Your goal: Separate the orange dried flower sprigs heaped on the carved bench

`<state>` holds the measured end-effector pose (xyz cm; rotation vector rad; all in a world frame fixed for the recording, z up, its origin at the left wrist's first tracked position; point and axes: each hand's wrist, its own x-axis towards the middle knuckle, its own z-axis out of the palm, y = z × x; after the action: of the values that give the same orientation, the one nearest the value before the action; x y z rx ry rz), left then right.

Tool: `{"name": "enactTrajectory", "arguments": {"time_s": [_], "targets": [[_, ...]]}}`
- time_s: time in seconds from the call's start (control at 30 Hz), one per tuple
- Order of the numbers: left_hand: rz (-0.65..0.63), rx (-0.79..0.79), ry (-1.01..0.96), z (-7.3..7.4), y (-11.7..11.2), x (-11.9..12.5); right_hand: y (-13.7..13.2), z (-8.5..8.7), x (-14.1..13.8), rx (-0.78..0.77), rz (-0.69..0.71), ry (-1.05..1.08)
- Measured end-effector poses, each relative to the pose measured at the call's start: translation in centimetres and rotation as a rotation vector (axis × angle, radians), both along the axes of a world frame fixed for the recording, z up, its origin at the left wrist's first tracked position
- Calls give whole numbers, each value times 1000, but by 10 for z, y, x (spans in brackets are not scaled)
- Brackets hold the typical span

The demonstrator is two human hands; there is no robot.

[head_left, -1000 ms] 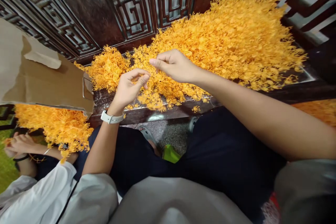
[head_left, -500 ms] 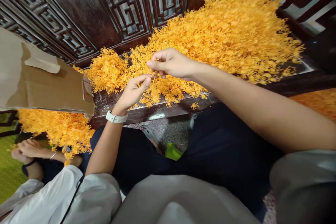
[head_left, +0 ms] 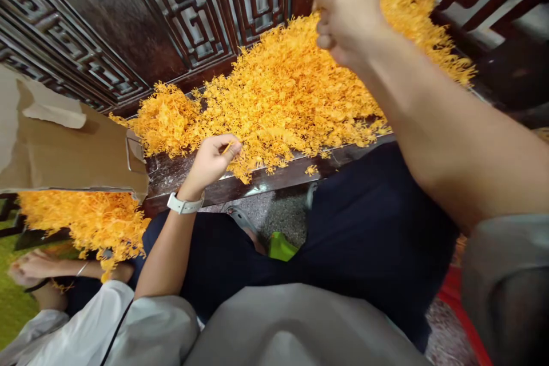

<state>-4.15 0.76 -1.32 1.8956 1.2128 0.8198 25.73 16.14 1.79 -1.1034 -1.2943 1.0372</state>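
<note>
My left hand (head_left: pixel 214 161) is pinched around a thin orange plastic strand (head_left: pixel 227 147) at the near edge of a dark wooden bench. My right hand (head_left: pixel 349 14) is raised over the back of a large heap of small orange plastic pieces (head_left: pixel 283 86) with spidery, branching ends. Its fingers are curled closed. A speck of orange shows beside the thumb, but what the hand holds is mostly hidden. One loose orange piece (head_left: pixel 311 170) lies at the front edge, apart from the heap.
At left, a cardboard box (head_left: pixel 86 148) stands beside a smaller clump of orange pieces (head_left: pixel 165 117). More pieces (head_left: pixel 94 217) lie below it, near another person's hands (head_left: pixel 36 266). The bench front (head_left: pixel 274 179) crosses before my knees. Carved wooden panels (head_left: pixel 206 17) rise behind.
My right hand has moved away from the left, up and to the right over the heap. The left hand stays nearly in place, still pinching. A red edge now shows at lower right.
</note>
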Motion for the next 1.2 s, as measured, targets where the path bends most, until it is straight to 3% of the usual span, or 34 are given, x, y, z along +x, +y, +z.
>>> {"name": "enactTrajectory", "arguments": {"time_s": [0.1, 0.23, 0.4, 0.5, 0.6, 0.73, 0.8, 0.9, 1.0, 1.1, 1.2], "targets": [[130, 35, -79, -3, 2, -10, 18, -18, 29, 23, -132, -161], [202, 22, -161, -5, 8, -19, 10, -34, 21, 180, 6, -452], [232, -51, -256, -1, 12, -10, -36, -14, -30, 252, 407, -332], [214, -96, -264, -1, 12, -3, -61, 0, -53, 197, 469, -263], [181, -91, -219, -3, 10, -4, -62, 8, -58, 106, 391, -175], [132, -98, -116, -5, 5, -11, -24, 8, -28, 218, 14, -27], [143, -139, -156, -4, 3, -13, -3, 2, -3, 233, -140, -87], [205, -220, -322, -2, 3, -13, 14, -15, 23, 181, -156, -327], [245, -293, -431, 1, 4, -10, 8, -27, 17, 207, -90, -456], [235, -345, -511, 2, 6, -5, -15, -27, -16, 256, 211, -343], [196, -382, -544, 0, 7, 2, -42, -22, -54, 197, 476, -149]]}}
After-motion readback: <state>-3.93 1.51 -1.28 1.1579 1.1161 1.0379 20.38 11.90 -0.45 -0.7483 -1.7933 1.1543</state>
